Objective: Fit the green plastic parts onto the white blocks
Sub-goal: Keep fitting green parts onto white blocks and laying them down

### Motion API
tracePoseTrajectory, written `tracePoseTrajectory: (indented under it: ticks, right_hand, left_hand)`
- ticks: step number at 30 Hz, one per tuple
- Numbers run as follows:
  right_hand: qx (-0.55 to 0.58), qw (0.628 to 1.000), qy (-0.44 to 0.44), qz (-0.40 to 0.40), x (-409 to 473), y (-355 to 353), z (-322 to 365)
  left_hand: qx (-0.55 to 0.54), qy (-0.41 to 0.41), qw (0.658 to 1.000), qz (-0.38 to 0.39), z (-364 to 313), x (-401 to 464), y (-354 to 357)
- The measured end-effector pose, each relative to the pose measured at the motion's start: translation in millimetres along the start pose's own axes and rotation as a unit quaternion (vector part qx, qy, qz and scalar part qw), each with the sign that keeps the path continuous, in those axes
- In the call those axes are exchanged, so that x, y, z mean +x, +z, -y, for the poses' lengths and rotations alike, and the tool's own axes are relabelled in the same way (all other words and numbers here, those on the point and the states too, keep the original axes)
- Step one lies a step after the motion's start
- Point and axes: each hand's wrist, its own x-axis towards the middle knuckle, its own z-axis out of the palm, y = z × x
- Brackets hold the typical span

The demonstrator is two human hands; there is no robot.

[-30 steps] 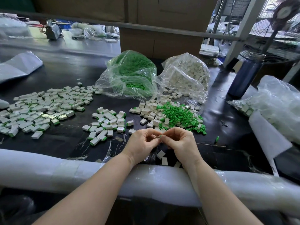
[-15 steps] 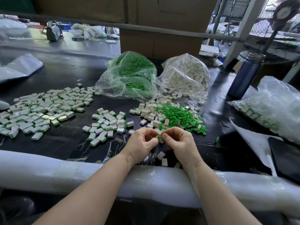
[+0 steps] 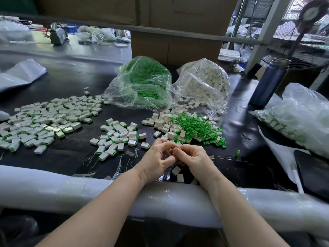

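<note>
Scanning from my left, I see the big spread of finished white blocks with green edges (image 3: 42, 122) at about ten o'clock from the hands, then a smaller cluster of fitted blocks (image 3: 116, 135) at eleven, well apart from the fingers. My left hand (image 3: 157, 162) sits with its fingers curled inward, thumb tip meeting the right hand (image 3: 196, 162) at centre — both seem clamped on one small piece between them, though the piece itself is hidden by the fingertips and I cannot tell its axis or colour. I judge a green part is being pressed into a white block there.

What the next pick turns on is the feed pile: loose white blocks (image 3: 166, 123) lie at twelve o'clock, and the loose green parts (image 3: 197, 127) heap at one o'clock, just beyond the right hand's knuckles — so the right hand is nearer the green stock. Two spare white blocks (image 3: 178, 173) lie flat under the wrists at six o'clock. A single stray green part (image 3: 238, 152) stands at three o'clock, off to the right.
</note>
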Motion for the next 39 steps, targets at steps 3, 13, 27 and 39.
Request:
tracePoseTrajectory:
  ticks: [3,13,27,39]
  right_hand:
    - [-0.005,1.000,0.012,-0.001,1.2,-0.2,-2.2]
    - [-0.025,1.000,0.007,0.013,1.1,-0.6,-2.1]
    - [-0.011,1.000,-0.002,0.000,-0.5,-1.8,-0.3]
    - [-0.001,1.000,-0.002,-0.004,1.7,-1.9,-3.9]
  left_hand:
    - [0.012,0.005,1.000,0.002,-0.7,-0.1,0.7]
    - [0.003,-0.002,1.000,0.017,2.8,0.6,1.2]
    - [0.021,0.013,0.999,0.037,6.8,3.2,3.5]
    - [0.014,0.016,0.999,0.044,7.5,2.8,3.6]
